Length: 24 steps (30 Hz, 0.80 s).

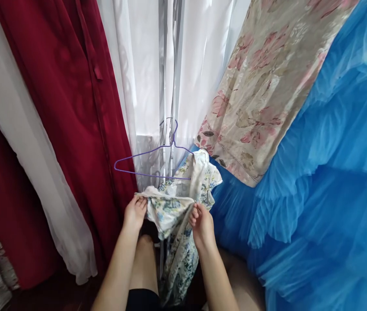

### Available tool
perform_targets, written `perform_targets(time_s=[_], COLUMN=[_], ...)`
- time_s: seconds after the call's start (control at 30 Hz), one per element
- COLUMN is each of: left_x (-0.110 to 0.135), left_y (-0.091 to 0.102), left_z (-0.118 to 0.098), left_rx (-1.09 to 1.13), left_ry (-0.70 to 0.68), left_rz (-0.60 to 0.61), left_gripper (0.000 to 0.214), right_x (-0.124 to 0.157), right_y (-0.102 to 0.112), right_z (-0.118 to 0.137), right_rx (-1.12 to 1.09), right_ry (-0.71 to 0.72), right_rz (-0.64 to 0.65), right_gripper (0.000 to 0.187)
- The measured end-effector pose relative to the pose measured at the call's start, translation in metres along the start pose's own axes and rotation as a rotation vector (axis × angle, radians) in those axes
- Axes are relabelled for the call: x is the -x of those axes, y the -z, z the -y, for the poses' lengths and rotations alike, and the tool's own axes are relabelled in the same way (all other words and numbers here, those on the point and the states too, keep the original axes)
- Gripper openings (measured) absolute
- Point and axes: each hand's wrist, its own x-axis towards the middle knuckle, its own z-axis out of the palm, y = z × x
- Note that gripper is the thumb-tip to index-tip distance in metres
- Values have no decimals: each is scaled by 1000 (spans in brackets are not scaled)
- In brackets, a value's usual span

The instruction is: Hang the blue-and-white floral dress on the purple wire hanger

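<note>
A purple wire hanger (141,174) hangs by its hook from a pale metal upright (164,99). One shoulder of a white floral dress (182,255), printed in blue and green, sits over the hanger's right arm, while the left arm is bare. Just below the hanger, my left hand (135,211) is closed on the fabric at the left of the loose part. My right hand (202,222) pinches the edge of the same part farther right. Between both hands the edge is stretched nearly straight. The dress's lower part hangs down between my legs.
Dark red cloth (63,108) and sheer white fabric (24,116) hang at the left. White curtains (202,56) are behind the upright. To the right hang a beige garment with pink flowers (261,86) and a ruffled blue tulle dress (332,207).
</note>
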Motion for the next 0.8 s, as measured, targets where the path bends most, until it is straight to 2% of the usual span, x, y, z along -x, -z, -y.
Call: perform_targets(time_s=[0.1, 0.17, 0.23, 0.3, 0.37, 0.47, 0.53, 0.63, 0.7, 0.8], left_x=[40, 70, 101, 129, 151, 170, 172, 163, 154, 148], left_y=[9, 8, 0, -11, -21, -28, -25, -15, -6, 8], left_z=[28, 37, 38, 35, 30, 28, 27, 23, 19, 17], left_rx=[30, 29, -48, -206, -408, -680, -804, -916, -955, -998], left_ry=[15, -9, -50, -112, -172, -241, -304, -341, -228, 91], left_rz=[45, 192, 377, 530, 660, 808, 800, 715, 822, 1064], left_gripper=[10, 18, 23, 21, 17, 18, 19, 46, 55, 64], right_x=[19, 29, 35, 39, 44, 57, 68, 81, 88, 90], right_y=[42, 59, 64, 59, 48, 33, 29, 32, 40, 54], right_z=[-30, -43, -44, -35, -24, -13, -10, -4, 2, 13], right_rx=[7, 141, 264, 354, 405, 328, 185, 40, 20, -15], right_ry=[73, 50, 95, 202, 200, -21, -160, -397, -484, -454], right_rz=[-199, -229, -292, -318, -196, 91, 203, 348, 450, 596], right_gripper=[28, 29, 36, 45, 46, 51, 60, 73, 66, 49])
